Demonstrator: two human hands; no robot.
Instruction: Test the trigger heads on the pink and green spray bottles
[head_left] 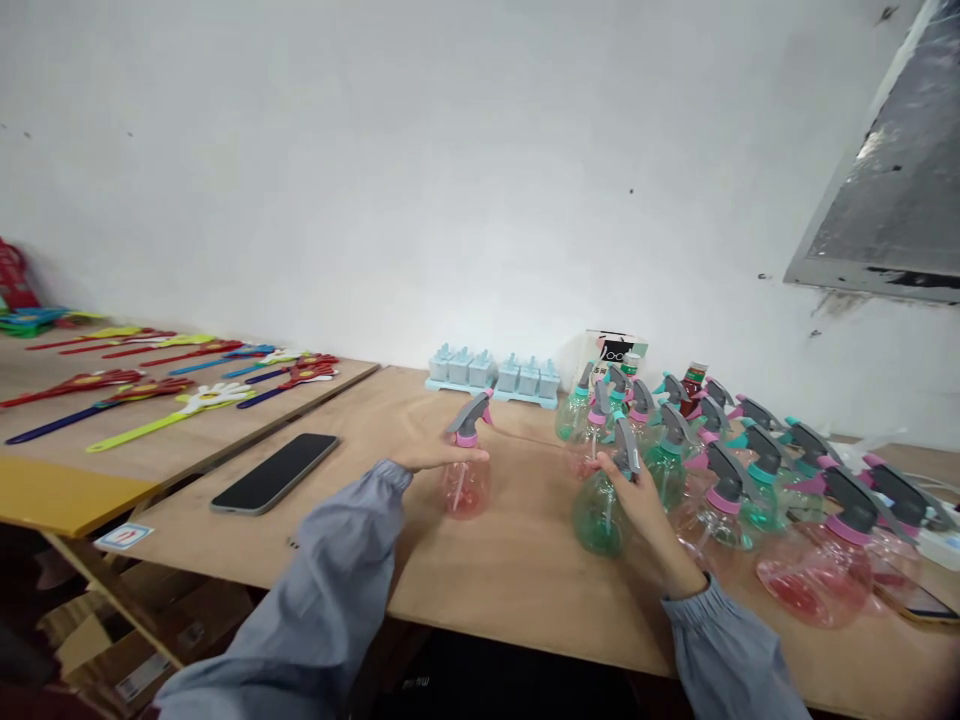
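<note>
The person's left hand [435,456] was closed around the upper part of a round, translucent pink plastic spray bottle [466,492] with a grey trigger head and a pink collar, the thumb lying across its front. That bottle was upright over the middle of the light brown wooden table [517,600], well apart from the others. The right hand [637,498] was clamped on the neck of a round, translucent green plastic spray bottle [598,522] with a grey and teal head, its fingertips just under the trigger. This one was at the near left edge of a crowd of pink and green spray bottles [817,575]. I could not tell whether either base bore fully on the wood. Between the hands lay a bare stretch of tabletop, and behind it, close to the white wall [420,180], sat a pale blue plastic mould set [495,380] in two blocks. A dark-screened smartphone [276,474] lay left of the left hand, and farther left, colourful hand-shaped plastic clappers [206,402] were spread over a neighbouring table.
</note>
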